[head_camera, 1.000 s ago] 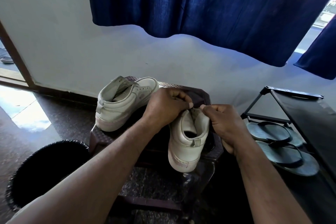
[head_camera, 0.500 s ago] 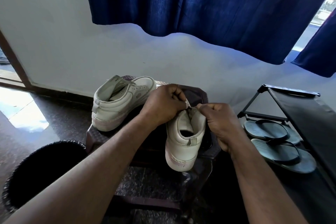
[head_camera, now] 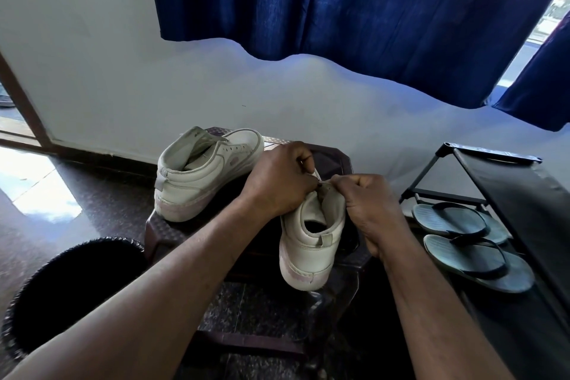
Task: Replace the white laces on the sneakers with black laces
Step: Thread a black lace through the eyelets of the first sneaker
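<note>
A low dark counter [head_camera: 160,225] carries both white sneakers. The near sneaker [head_camera: 311,244] stands at its near right edge, heel toward the camera and sole hanging past the rim. The far sneaker [head_camera: 200,176] lies angled on the far left part, its heel close to the left edge. Both hands meet just above the near sneaker's collar. The left hand [head_camera: 277,185] has its fingers curled and pinches a short run of white lace [head_camera: 317,177]. The right hand [head_camera: 370,207], fingers clenched likewise, pinches the same lace from the right and touches the sneaker's side. A black bin [head_camera: 71,284] sits just beside the counter's near left corner, under the left forearm. A black shoe rack [head_camera: 509,182] holding grey flip-flops [head_camera: 468,253] stands near the right forearm. Open floor [head_camera: 101,194] shows at the left, and a blue curtain [head_camera: 339,9] hangs well above on the far wall.
</note>
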Tool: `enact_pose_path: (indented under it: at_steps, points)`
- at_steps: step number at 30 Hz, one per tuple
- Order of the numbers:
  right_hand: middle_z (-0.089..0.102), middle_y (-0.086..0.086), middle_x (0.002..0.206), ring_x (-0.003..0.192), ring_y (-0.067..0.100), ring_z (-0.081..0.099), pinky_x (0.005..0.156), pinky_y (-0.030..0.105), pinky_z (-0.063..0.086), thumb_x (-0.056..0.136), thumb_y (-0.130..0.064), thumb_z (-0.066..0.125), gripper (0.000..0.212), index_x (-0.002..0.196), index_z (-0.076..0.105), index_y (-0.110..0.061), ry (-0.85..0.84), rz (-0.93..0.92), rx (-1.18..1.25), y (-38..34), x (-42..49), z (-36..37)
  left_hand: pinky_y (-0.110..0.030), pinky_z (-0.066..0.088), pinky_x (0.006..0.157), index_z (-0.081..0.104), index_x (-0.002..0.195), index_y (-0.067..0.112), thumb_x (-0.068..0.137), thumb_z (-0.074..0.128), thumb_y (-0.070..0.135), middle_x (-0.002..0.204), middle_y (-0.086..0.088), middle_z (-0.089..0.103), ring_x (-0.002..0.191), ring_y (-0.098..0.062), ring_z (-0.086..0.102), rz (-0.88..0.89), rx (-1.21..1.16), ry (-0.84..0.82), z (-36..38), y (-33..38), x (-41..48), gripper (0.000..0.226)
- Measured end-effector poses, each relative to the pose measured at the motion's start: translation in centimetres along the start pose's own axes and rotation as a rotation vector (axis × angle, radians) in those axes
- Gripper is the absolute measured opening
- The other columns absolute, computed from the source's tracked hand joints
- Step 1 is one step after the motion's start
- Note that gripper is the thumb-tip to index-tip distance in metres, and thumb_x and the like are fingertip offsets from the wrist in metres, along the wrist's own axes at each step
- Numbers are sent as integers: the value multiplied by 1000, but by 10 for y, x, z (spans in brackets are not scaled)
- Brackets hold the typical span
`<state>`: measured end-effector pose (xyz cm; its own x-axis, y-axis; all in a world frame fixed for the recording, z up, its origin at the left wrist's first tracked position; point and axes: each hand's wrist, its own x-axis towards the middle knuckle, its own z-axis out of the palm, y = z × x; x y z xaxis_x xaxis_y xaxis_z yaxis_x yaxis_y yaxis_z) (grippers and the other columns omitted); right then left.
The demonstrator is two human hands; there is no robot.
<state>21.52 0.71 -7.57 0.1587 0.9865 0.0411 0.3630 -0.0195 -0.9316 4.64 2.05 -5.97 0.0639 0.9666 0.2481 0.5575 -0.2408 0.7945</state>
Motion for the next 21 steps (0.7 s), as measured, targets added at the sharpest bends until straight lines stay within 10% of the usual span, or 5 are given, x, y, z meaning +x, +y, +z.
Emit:
enact_pose_path:
  at_steps: [11, 16, 21]
  points:
    - [38, 3, 56, 56, 18, 34, 58, 35, 31, 95, -32, 67, 43, 56, 53, -18, 21, 7, 5, -3, -4, 2, -13, 33, 52, 46, 66, 30, 79, 72, 11, 62, 14, 55, 59, -2, 50, 115, 150, 22, 3, 3, -4, 35]
    - [74, 21, 83, 76, 38, 69, 77, 53, 56, 83, -58, 74, 65, 81, 69, 7, -64, 184, 202, -11, -6, 2, -19, 36, 56, 50, 69, 30, 79, 71, 11, 62, 14, 57, 61, -3, 52, 57, 120, 45, 6, 4, -6, 30]
    - [79, 17, 92, 81, 27, 73, 82, 40, 61, 93, -14, 74, 12, 94, 79, -3, -100, 277, 332, -7, -5, 0, -17, 36, 56, 52, 71, 30, 82, 74, 16, 65, 14, 58, 63, -2, 53, 15, 121, 53, 5, -1, -7, 28]
